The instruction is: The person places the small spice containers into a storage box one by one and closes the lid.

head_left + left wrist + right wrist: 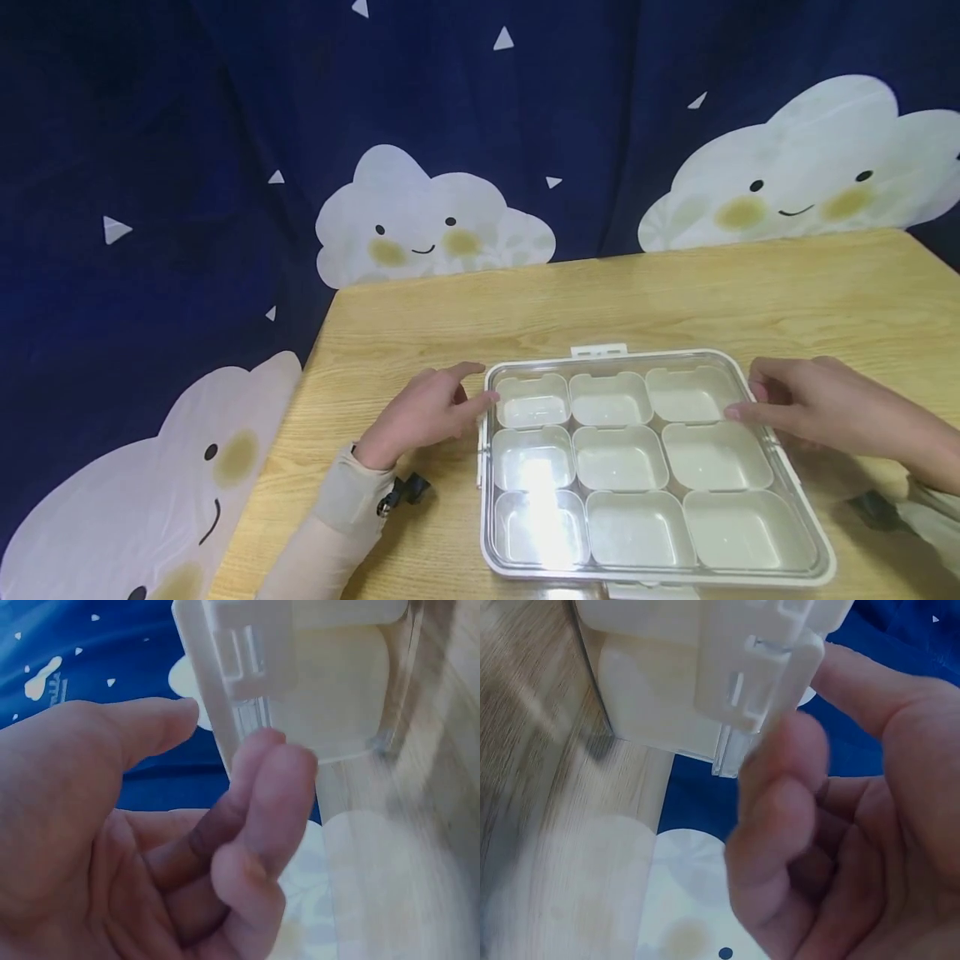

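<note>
A clear-walled divided storage box (678,496) with a white-rimmed transparent lid sits on the wooden table. Several cream cups show through the lid, with nothing visible in them. At its left side is my left hand (431,408), thumb by the lid rim. Loosely bent fingers of that hand are beside the left side latch (244,656) in the left wrist view. My right hand (825,408) rests its thumb over the lid's right edge. Its curled fingers are against the right side latch (754,675), and the thumb tip is hidden behind it in the right wrist view.
White latch flaps stick out at the back (598,351) and the front (652,592) of the box. Behind the wooden table (420,325) hangs a dark blue curtain (450,92) with smiling clouds. Glare covers part of the lid.
</note>
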A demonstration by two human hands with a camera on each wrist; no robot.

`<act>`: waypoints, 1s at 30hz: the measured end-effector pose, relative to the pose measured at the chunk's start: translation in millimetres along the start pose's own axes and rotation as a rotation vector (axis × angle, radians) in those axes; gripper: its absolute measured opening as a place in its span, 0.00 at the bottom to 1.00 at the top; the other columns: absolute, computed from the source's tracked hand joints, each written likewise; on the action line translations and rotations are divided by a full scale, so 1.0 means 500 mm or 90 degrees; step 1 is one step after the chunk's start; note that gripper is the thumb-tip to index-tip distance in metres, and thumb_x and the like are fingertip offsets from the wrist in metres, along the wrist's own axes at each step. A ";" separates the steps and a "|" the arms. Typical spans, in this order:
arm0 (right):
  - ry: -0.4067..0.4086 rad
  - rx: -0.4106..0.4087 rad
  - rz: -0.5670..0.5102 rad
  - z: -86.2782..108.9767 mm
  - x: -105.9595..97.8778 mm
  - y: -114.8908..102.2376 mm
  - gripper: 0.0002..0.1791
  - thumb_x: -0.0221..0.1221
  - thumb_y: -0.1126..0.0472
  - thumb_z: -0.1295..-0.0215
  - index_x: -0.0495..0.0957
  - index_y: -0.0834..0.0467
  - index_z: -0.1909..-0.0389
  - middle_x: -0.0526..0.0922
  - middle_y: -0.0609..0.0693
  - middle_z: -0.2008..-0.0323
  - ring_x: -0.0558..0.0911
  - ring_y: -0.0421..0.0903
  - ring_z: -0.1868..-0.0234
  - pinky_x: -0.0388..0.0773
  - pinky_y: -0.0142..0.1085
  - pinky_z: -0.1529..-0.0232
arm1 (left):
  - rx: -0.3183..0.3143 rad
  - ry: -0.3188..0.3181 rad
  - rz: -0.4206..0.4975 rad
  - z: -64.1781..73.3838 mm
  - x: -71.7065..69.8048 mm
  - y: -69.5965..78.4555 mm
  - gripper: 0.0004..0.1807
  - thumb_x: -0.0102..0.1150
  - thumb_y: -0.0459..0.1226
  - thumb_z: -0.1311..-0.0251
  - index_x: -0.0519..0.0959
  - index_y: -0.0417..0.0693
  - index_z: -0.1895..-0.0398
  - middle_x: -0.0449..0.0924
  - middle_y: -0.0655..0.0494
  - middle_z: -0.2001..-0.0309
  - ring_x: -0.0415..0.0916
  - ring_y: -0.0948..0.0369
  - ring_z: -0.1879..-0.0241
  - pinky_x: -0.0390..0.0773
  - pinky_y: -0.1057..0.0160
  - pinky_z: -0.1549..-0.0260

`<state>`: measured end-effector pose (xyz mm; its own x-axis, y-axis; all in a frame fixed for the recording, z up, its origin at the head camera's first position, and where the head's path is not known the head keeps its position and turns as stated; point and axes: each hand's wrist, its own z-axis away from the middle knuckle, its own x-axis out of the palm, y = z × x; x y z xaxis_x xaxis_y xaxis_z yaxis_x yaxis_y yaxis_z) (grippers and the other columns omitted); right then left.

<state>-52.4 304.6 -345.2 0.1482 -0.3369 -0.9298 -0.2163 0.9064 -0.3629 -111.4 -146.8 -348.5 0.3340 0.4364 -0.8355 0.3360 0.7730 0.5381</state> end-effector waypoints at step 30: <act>-0.069 -0.398 -0.015 0.000 -0.001 -0.160 0.17 0.67 0.44 0.34 0.68 0.37 0.74 0.58 0.27 0.78 0.56 0.22 0.78 0.57 0.19 0.77 | 0.169 0.007 -0.132 -0.129 -0.042 0.101 0.21 0.56 0.47 0.27 0.83 0.42 0.43 0.89 0.50 0.58 0.85 0.57 0.60 0.83 0.57 0.55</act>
<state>-35.3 232.0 -315.8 0.2502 -0.2977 -0.9213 -0.7291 0.5682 -0.3816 -158.2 -87.2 -311.1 0.2257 0.2887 -0.9304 0.6138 0.6995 0.3660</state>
